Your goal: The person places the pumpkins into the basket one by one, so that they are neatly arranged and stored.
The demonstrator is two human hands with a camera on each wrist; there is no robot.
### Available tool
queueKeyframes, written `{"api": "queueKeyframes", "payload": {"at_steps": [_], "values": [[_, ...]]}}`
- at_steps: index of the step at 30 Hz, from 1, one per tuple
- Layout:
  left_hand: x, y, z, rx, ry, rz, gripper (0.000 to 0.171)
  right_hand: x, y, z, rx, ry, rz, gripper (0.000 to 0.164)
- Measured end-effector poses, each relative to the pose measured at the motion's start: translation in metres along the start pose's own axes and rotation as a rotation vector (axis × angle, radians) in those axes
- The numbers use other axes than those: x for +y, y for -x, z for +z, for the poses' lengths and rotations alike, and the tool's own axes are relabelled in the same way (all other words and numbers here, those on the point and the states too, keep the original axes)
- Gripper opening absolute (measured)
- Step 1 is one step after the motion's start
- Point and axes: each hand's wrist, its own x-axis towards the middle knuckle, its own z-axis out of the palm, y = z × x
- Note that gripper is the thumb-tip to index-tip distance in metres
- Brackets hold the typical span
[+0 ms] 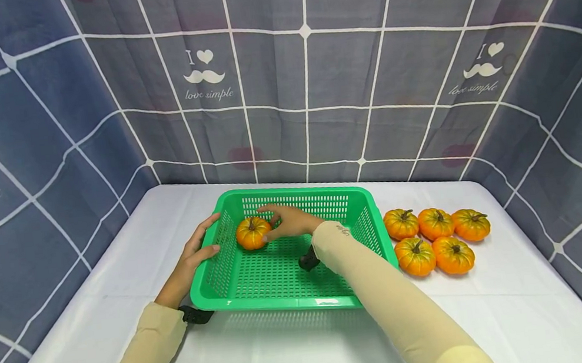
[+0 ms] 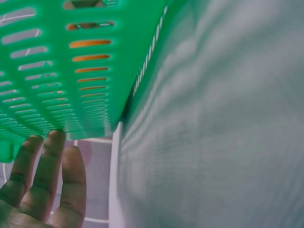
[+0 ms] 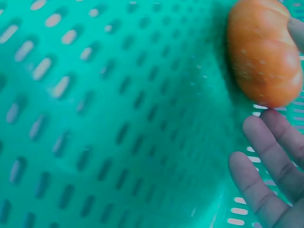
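A small orange pumpkin (image 1: 253,233) sits at the left end of a green perforated basket (image 1: 283,307). My right hand (image 1: 291,220) reaches into the basket beside it, thumb at the pumpkin's near right side and the other fingers spread. In the right wrist view, the fingers (image 3: 254,130) are loosely extended below the pumpkin (image 3: 266,57), with a small gap to most of them. Along the basket's left side lies my left hand (image 1: 193,260), thumb over the rim. Its fingers (image 2: 52,152) are nearly straight and touch the outer wall in the left wrist view.
Several more orange pumpkins (image 1: 436,223) stand in two rows on the white tablecloth (image 1: 522,299), just right of the basket. Grey checked curtains (image 1: 275,130) enclose the table at the back and both sides.
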Motion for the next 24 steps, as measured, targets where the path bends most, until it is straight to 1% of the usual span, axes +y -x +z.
{"api": "queueKeyframes", "payload": {"at_steps": [4,8,11,18,24], "values": [[-0.001,-0.001,0.0,0.002,0.004,0.007,0.073,0.0,0.002,-0.007,0.017,-0.027,-0.007,0.074],[-0.001,-0.001,0.0,0.0,0.01,0.015,0.073,-0.002,0.006,-0.014,0.038,-0.036,0.006,0.066],[-0.002,-0.001,0.0,-0.001,0.012,0.017,0.073,-0.006,0.01,-0.019,0.04,-0.038,0.004,0.062],[-0.001,-0.001,0.0,0.001,-0.008,0.02,0.073,-0.012,0.018,-0.028,0.065,-0.06,-0.036,0.059],[0.001,0.001,0.0,0.004,-0.009,0.02,0.073,-0.021,0.027,-0.035,0.085,-0.125,-0.098,0.056]]}}
